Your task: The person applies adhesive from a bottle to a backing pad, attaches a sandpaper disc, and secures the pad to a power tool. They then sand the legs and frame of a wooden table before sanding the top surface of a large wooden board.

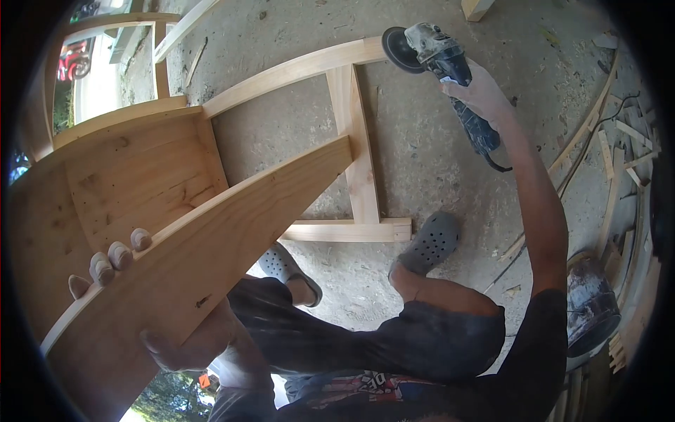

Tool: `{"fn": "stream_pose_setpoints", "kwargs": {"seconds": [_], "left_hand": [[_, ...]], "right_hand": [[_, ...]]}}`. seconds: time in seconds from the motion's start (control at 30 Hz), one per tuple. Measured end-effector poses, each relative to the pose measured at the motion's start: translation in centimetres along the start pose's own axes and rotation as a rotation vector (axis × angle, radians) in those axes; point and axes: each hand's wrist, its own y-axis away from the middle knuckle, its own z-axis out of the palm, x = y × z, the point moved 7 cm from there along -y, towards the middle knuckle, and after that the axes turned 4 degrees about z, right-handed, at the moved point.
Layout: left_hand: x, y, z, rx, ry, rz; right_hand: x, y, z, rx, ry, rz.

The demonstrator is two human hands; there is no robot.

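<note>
My right hand (pixel 481 98) is wrapped round the body of an angle grinder (pixel 460 84), held out at the upper right. The grinder's round disc (pixel 403 50) meets or overlaps the end of a curved wooden rail (pixel 302 68); contact is hard to tell. At the lower left, my left hand (pixel 190 344) grips a wide tapered wooden panel (pixel 204 264), fingertips over its upper edge and thumb on its near face. The panel's narrow tip lies across a wooden crosspiece (pixel 358 155) of the frame. Behind the panel is a curved wooden piece (pixel 133 169).
My feet in grey clogs (pixel 434 243) stand by the frame's lower rail (pixel 344 231). A stained bucket (pixel 590 306) is at the right, near scattered wood strips (pixel 612 183) and a cord. Another wooden frame (pixel 160 63) stands at the upper left.
</note>
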Motion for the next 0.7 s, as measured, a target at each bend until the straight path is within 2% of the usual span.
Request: {"fn": "stream_pose_setpoints", "kwargs": {"seconds": [0.03,0.1,0.13,0.2,0.23,0.3,0.37,0.43,0.47,0.53,0.57,0.63,0.67,0.7], "left_hand": [[0.0,-0.2,0.0,-0.014,0.008,0.003],[0.4,-0.9,3.7,-0.122,0.364,0.018],[0.6,-0.4,3.9,-0.134,0.375,0.029],[0.5,0.1,3.0,-0.018,-0.077,0.058],[0.7,0.1,4.1,-0.058,-0.037,0.079],[0.7,0.0,4.6,0.101,-0.05,0.013],[-0.1,0.0,4.4,-0.02,0.017,0.069],[-0.2,0.1,3.7,-0.117,0.095,0.162],[-0.2,0.4,3.0,-0.153,0.216,0.151],[-0.6,0.2,2.3,-0.29,0.476,0.131],[-1.0,-0.3,2.3,-0.381,0.611,0.112],[-1.5,-1.7,2.3,-0.564,0.799,0.09],[-1.8,-2.4,1.9,-0.629,0.908,0.039],[-2.0,-3.1,1.0,-0.669,1.009,-0.016]], "right_hand": [[0.6,1.4,0.1,-0.027,-0.076,0.035],[1.9,4.0,0.1,-0.016,-0.071,0.025],[2.6,5.3,0.3,-0.022,-0.063,0.018],[4.1,8.2,0.5,0.001,-0.037,0.015],[4.5,10.1,0.7,0.013,0.0,0.022],[3.6,14.8,0.4,0.085,0.065,0.11],[3.0,20.1,1.4,0.139,0.116,0.218],[1.7,23.9,2.8,0.094,0.341,0.265],[0.6,25.9,3.4,0.16,0.301,0.295],[-1.1,29.2,7.2,0.046,0.459,0.435],[-1.3,30.5,8.8,0.13,0.376,0.491],[-1.8,31.6,14.0,-0.032,0.508,0.495],[-2.7,32.1,16.1,0.003,0.45,0.538],[-3.9,32.0,18.2,-0.031,0.54,0.537]]}}
